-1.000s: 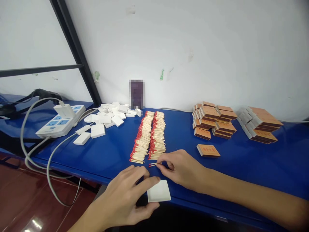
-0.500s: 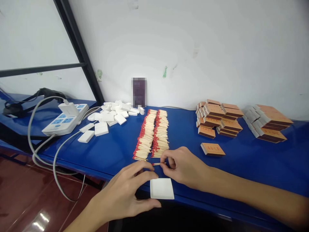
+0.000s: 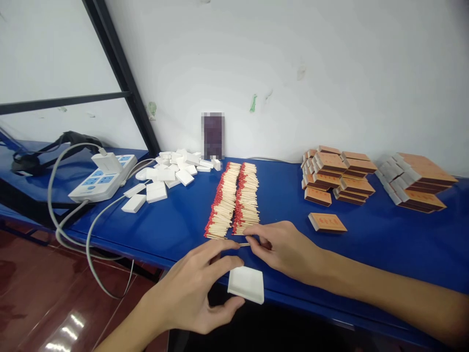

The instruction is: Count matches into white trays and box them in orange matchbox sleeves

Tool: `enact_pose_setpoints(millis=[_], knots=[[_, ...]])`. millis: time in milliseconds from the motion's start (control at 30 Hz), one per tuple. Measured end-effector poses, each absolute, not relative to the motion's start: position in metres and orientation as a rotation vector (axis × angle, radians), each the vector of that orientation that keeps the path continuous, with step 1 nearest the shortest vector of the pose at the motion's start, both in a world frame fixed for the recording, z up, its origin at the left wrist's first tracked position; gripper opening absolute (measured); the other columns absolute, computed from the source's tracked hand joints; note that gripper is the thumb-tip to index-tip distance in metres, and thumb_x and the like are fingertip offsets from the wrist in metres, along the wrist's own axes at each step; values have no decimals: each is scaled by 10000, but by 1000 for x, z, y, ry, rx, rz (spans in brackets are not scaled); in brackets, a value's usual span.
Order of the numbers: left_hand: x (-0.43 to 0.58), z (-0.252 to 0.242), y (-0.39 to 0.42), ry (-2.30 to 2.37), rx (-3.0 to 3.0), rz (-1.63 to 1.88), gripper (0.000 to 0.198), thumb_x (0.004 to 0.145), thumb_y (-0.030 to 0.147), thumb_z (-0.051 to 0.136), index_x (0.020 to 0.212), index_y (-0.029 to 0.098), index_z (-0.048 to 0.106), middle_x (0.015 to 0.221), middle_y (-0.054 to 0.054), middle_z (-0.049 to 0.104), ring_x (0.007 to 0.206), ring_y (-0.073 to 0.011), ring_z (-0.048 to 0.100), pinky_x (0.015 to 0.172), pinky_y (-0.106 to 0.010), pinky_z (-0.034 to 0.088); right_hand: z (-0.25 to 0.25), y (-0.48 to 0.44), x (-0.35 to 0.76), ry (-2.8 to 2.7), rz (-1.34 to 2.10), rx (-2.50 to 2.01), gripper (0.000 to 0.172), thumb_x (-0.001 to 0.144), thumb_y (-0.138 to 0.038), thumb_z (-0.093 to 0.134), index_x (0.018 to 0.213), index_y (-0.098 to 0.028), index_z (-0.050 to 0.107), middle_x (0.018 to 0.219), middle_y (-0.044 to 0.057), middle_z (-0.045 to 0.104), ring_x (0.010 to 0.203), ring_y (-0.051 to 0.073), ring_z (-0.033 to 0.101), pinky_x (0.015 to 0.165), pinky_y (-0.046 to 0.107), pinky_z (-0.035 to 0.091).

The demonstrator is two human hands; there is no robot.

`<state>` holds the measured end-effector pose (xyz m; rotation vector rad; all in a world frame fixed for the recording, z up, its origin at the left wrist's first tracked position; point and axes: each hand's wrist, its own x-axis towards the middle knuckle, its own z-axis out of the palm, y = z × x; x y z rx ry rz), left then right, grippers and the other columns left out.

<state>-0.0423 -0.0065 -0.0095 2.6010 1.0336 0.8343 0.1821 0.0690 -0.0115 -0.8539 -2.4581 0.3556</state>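
My left hand (image 3: 200, 281) holds a shallow white matchbox tray (image 3: 246, 285) at the table's front edge, its thumb below and a finger above. The tray is tilted, and its visible inside is bare. The left index fingertip touches the end of a thin match (image 3: 244, 244) on the table. From the other side, my right hand (image 3: 280, 247) is pinched closed over the match's other end; its fingers hide how many matches are there. Just beyond the fingertips lie two long rows of red-tipped matches, the left row (image 3: 223, 200) and the right row (image 3: 246, 198).
White trays (image 3: 176, 168) lie heaped at the back left, beside a power strip (image 3: 104, 181) with cables. Orange matchboxes (image 3: 330, 168) are stacked at the right, with another stack (image 3: 421, 176) further right. A single matchbox (image 3: 327, 223) lies nearer. A pixelated dark object (image 3: 213, 134) leans on the wall.
The left index finger has reached right over the red heads of the match. My right fingers have shifted slightly up toward the right row. The white tray has tilted more; the view moved slightly.
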Motion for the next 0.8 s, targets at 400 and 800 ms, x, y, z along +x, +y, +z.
enact_pose_setpoints(millis=[400, 800], knots=[[-44, -10, -7, 963, 2596, 852, 425, 765, 216, 674, 1181, 189, 594, 1264, -107, 609, 1136, -253, 607, 1002, -400, 507, -12, 71, 182, -2467, 378, -807, 197, 892, -161, 506, 832, -178, 693, 583, -17, 619, 494, 98, 511, 526, 213, 352], [-50, -14, 2, 562, 2642, 1034, 280, 887, 292, 698, 1129, 179, 616, 975, -94, 717, 765, -185, 666, 677, -336, 494, -13, 71, 183, -2473, 384, -797, 231, 905, -183, 498, 866, -164, 726, 574, -11, 615, 495, 102, 498, 531, 221, 367]])
